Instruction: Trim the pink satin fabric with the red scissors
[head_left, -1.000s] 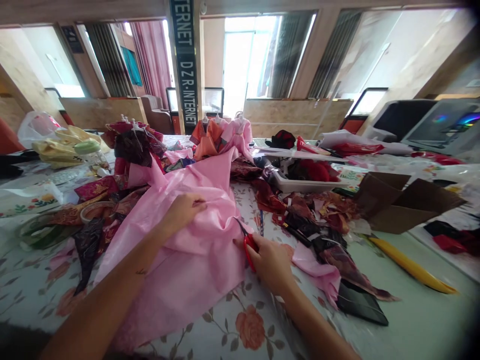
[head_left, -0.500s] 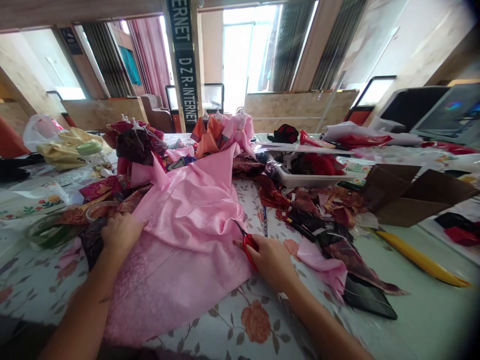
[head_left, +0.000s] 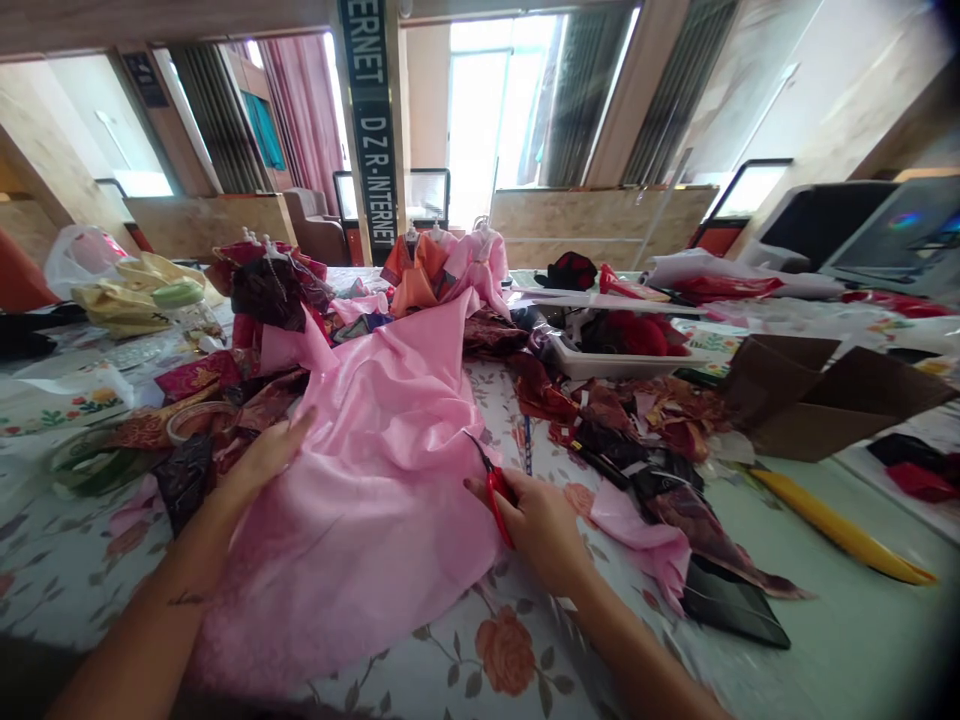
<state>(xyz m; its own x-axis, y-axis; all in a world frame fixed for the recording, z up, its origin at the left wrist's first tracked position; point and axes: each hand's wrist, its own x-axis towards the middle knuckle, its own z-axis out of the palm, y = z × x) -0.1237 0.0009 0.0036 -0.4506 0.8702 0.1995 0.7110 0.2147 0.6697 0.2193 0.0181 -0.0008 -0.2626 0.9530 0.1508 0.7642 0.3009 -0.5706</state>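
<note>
A large piece of shiny pink fabric [head_left: 375, 530] lies rumpled across the flowered tablecloth [head_left: 442, 640]. At its left edge is my left hand [head_left: 271, 452], blurred, with fingers stretched toward the cloth; whether they grip it is not clear. My right hand [head_left: 541, 515] is closed on red-handled scissors [head_left: 496, 495] at the fabric's right side. The dark blades point up and left over the cloth.
Dark and patterned scraps [head_left: 615, 425] lie to the right, with a white tray [head_left: 622, 363], a cardboard box [head_left: 825, 410], a yellow object [head_left: 847, 520] and a black tablet-like item [head_left: 739, 600]. Tape rolls [head_left: 199, 422] sit left; small dressed figures [head_left: 420, 270] stand behind.
My left hand has moved up and to the right along the fabric's edge. The lower left part of the pink cloth has shifted slightly. My right hand stays nearly in place with the scissors.
</note>
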